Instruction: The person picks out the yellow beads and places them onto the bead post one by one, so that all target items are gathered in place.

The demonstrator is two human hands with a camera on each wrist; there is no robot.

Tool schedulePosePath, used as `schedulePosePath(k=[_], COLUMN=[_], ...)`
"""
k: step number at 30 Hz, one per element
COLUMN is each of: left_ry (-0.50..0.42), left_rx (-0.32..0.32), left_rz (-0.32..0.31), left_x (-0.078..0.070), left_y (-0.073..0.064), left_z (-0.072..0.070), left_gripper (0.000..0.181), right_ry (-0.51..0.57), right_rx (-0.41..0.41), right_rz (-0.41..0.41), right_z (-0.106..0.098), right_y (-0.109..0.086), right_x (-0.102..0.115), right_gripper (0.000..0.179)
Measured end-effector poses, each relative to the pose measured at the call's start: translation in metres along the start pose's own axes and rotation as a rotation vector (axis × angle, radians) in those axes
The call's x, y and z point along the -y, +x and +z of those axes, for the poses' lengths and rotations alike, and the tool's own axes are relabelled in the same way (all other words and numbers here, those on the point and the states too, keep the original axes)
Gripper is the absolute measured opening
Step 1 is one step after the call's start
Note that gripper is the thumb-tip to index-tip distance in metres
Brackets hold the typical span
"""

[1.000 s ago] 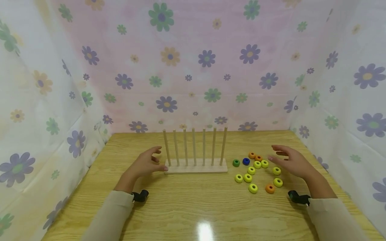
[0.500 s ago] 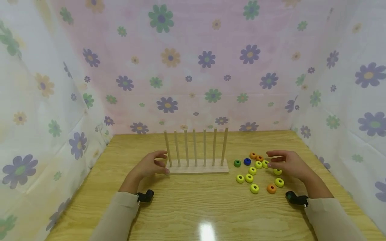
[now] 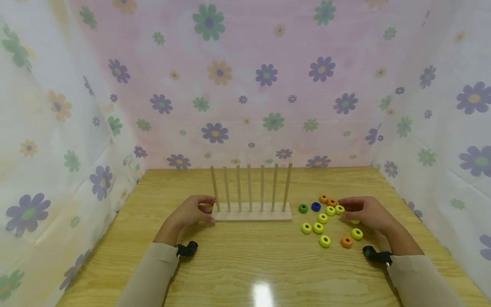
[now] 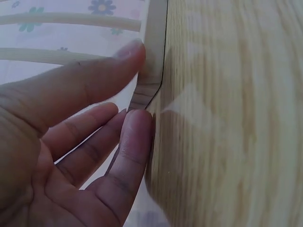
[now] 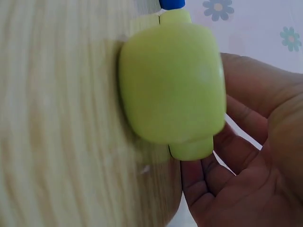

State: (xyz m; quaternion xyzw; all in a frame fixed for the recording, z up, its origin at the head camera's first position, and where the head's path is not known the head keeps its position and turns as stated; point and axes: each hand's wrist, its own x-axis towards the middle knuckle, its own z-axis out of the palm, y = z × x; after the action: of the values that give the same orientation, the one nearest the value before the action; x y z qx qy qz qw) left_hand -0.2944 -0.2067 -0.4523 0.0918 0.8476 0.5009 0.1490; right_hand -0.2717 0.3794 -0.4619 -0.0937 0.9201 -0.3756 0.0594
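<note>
A wooden peg rack (image 3: 251,216) with a row of several upright bare pegs stands mid-table. My left hand (image 3: 193,211) holds its left end, thumb at the front corner and fingers around the back. The left wrist view shows the thumb (image 4: 128,56) against the base (image 4: 155,52), other fingers curled by its end. My right hand (image 3: 370,212) hovers low over the right side of the scattered beads, fingers loosely bent and apart. Its fingertips are right by a yellow bead (image 3: 339,209) and an orange bead (image 3: 332,202). A large yellow bead (image 5: 173,82) partly hides that hand in the right wrist view.
More yellow beads (image 3: 324,241), an orange bead (image 3: 346,242), a green bead (image 3: 303,208) and a blue bead (image 3: 316,207) lie right of the rack on the wooden table (image 3: 230,260). Flower-print cloth (image 3: 245,85) encloses the back and sides.
My left hand has moved right and closed around the rack's left end. My right hand has come lower and slightly left, closer to the beads. Rack and beads shift slightly with the head view.
</note>
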Motion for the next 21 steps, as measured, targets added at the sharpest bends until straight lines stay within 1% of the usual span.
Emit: schedulePosePath(k=[5,9,12,15,21], left_ry=[0.013,0.036,0.037,0.026,0.024], left_rx=[-0.025,-0.043,-0.045,-0.045,-0.061], left_rz=[-0.023,-0.028,-0.029,-0.028,-0.029], left_x=[-0.0019,-0.0012,0.0004,0.0018,0.002], left_y=[0.0017,0.0018,0.0022,0.0033,0.0028], left_z=[0.0016,0.0025,0.0026,0.0027,0.0033], left_gripper=[0.074,0.071,0.07,0.069,0.069], right_ry=[-0.018,-0.031,-0.032,-0.03,-0.061], right_rx=[0.003,0.007,0.007,0.004,-0.013], right_rz=[0.0,0.01,0.023,0.016,0.003], right_z=[0.0024,0.0029,0.0037,0.0042,0.0052], right_y=[0.0006,0.0007,0.0006,0.0008,0.0025], right_x=[0.0017,0.0022,0.0008,-0.0008,-0.0008], right_gripper=[0.055,0.056,0.056,0.055,0.049])
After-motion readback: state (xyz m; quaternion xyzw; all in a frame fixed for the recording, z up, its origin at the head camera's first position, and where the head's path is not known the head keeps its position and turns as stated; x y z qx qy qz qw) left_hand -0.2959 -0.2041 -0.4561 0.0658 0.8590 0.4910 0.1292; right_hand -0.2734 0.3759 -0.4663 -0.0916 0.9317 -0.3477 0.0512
